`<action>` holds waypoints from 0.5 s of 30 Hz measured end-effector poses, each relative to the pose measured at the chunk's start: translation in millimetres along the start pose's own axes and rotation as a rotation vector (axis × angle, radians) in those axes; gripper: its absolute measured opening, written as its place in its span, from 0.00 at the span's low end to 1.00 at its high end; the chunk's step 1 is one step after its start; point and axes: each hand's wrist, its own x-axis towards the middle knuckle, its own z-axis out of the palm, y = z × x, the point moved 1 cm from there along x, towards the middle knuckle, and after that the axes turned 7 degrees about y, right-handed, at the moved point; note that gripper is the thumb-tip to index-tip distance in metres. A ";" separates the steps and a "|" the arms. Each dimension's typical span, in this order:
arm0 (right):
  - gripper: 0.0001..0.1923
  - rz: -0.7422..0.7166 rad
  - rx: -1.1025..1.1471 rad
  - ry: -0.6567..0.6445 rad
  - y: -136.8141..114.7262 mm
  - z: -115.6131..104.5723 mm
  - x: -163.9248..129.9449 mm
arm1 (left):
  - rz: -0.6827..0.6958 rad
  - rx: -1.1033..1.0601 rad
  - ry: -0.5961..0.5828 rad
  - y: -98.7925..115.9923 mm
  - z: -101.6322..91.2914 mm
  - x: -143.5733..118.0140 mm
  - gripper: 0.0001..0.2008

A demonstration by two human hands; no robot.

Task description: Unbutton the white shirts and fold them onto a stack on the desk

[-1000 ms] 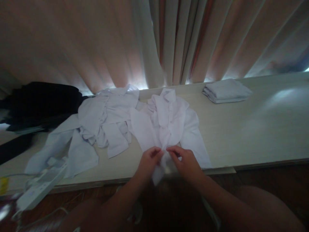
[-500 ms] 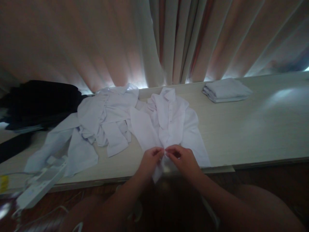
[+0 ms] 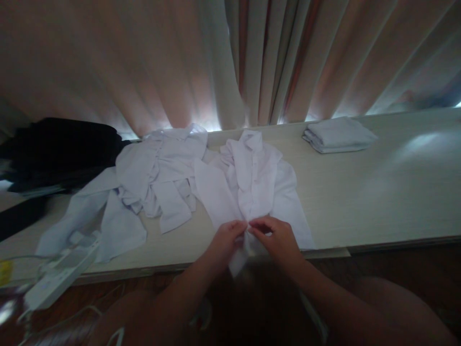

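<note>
A white collared shirt (image 3: 257,178) lies front up before me, its collar toward the curtain and its sleeves spread to both sides. At the lower end of its button front, my left hand (image 3: 227,238) pinches the cloth between thumb and fingers. Right beside it, my right hand (image 3: 275,234) pinches the same placket, the fingertips of both hands nearly meeting. Whether a button sits between them is too small to make out. A corner of the hem hangs below my hands over the table's front edge.
More white shirts (image 3: 173,158) lie crumpled on the left of the table (image 3: 378,192). Behind them is a stack of black clothes (image 3: 68,149). A folded white shirt pile (image 3: 340,136) rests at the back right. A white power strip (image 3: 61,278) with cables sits at the front left edge.
Both hands stay pinched on the shirt front, with only slight finger movement. The hanging hem corner has shifted a little to the right and down.
</note>
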 end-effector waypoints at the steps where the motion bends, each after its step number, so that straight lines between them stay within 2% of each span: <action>1: 0.04 -0.006 0.004 -0.004 -0.3 -0.4 -0.2 | 0.002 0.016 0.008 1.4 0.1 -0.1 0.16; 5: 0.04 -0.009 0.041 -0.016 -2.1 -1.9 -1.6 | 0.012 0.093 0.000 5.8 -0.4 -0.1 0.14; 11: 0.07 0.218 0.217 0.008 -0.7 -2.2 -1.6 | -0.003 0.122 -0.009 1.6 -2.1 0.8 0.15; 15: 0.07 0.268 0.318 -0.040 1.7 -1.3 -0.5 | -0.023 0.103 -0.049 -2.6 -2.6 2.3 0.17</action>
